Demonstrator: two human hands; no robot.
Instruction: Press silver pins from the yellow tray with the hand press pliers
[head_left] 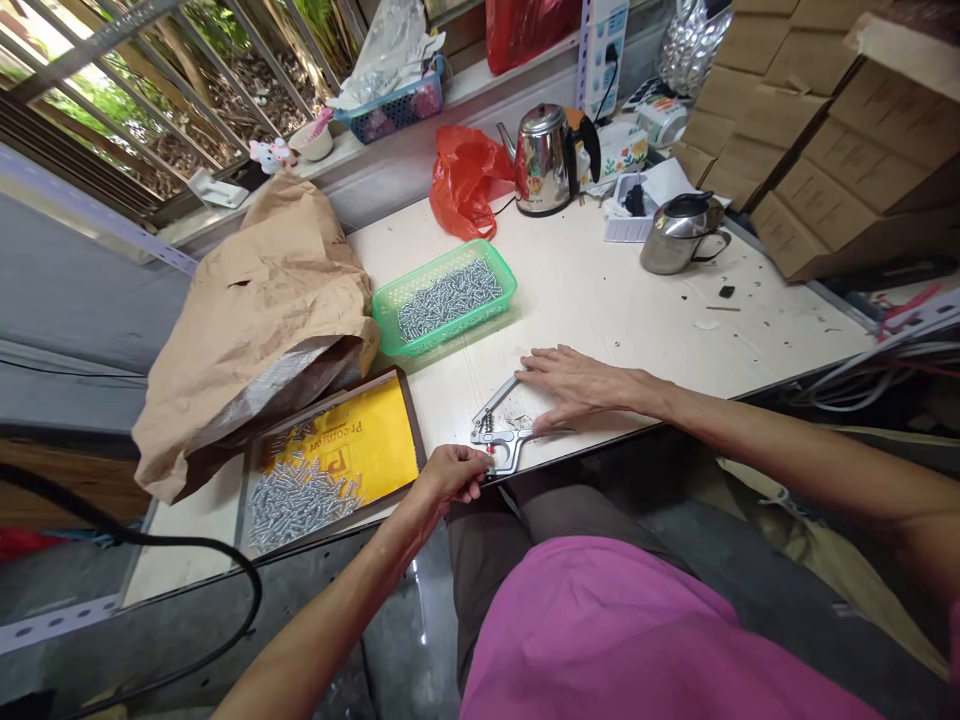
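Note:
My right hand [574, 385] lies flat with fingers stretched out over the handles of a metal plier-like hand tool [496, 425] at the near edge of the white table [600, 290]. My left hand [454, 478] is closed in a pinch at the tool's head, by the table edge; what it pinches is too small to make out. A yellow-lined tray [375, 440] with a heap of small metal screws [300, 500] sits left of my left hand. A green basket [446, 298] full of the same screws stands behind the tool.
A crumpled brown paper sack [262, 310] lies at the left. Behind stand a steel kettle [544, 160], a red plastic bag [465, 180], a steel mug [679, 235] and stacked cardboard boxes [825, 130]. A black cable [187, 560] loops at the lower left.

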